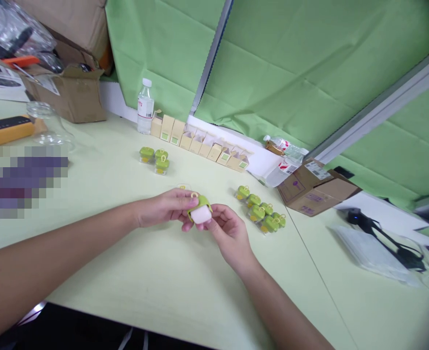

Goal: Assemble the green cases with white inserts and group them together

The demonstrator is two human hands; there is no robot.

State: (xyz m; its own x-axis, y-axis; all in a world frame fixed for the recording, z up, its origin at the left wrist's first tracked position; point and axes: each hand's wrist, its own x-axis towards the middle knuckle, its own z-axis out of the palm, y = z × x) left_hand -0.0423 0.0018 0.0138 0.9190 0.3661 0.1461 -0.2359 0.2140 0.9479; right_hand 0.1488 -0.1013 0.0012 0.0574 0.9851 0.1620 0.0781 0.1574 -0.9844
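Above the middle of the table, my left hand (172, 206) grips a green cover (203, 200) with a pale ring at its top. A white rounded case, looking like an earbud case (201, 214), sits partly inside the cover. My right hand (231, 228) pinches the white case from its right and lower side, thumb in front. Some fingertips of both hands are hidden behind the two pieces. Just behind my left hand, a small clear piece with a yellow mark (183, 186) lies on the table, partly covered.
Green cases in clear packs stand in a left group (154, 158) and a right group (261, 208). Small cardboard boxes (198, 141) line the back beside an upright water bottle (145, 108). Cartons (77, 95) (314, 189), a glass jar (50, 126) and a plastic bag (370, 253) flank them.
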